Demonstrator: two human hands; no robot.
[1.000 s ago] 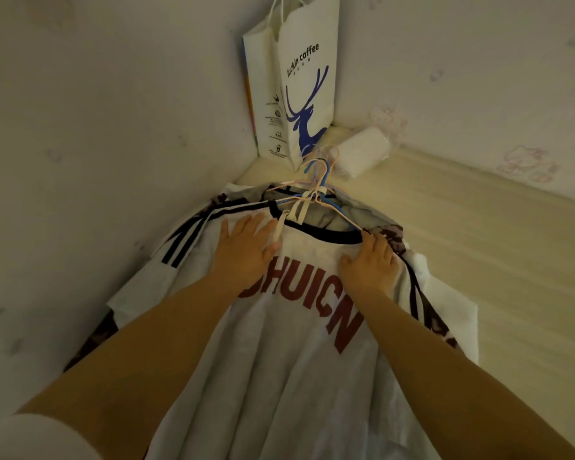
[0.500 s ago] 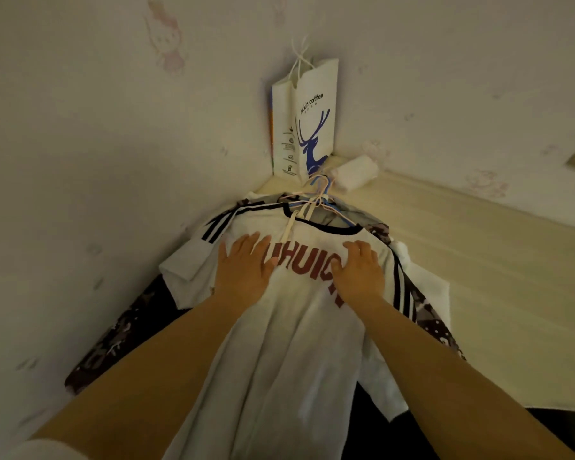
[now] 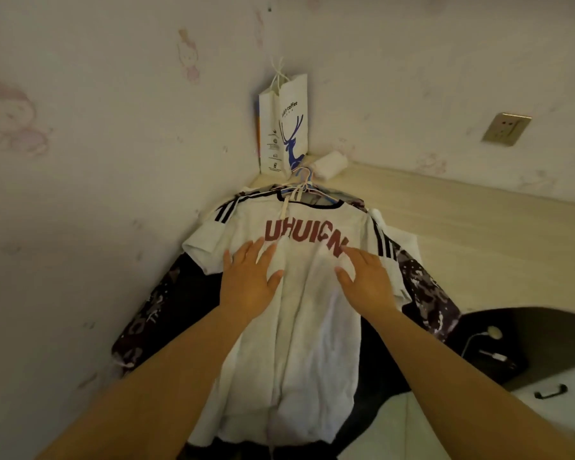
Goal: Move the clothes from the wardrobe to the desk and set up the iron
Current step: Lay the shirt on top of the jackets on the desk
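While the white shirt (image 3: 292,313) lies on top of the clothes pile on the desk (image 3: 462,234), the left hand (image 3: 249,280) and right hand (image 3: 367,280) rest flat on it, fingers spread and holding nothing. Its soft bottom end hangs over the desk edge. Right of the pile, the pale wood is bare. A paper bag (image 3: 284,127) stands in the corner.

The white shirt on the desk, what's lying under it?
Under the white shirt lies a dark patterned garment, its sleeves sticking out both sides, plus hangers at the collar. Anything deeper is covered.
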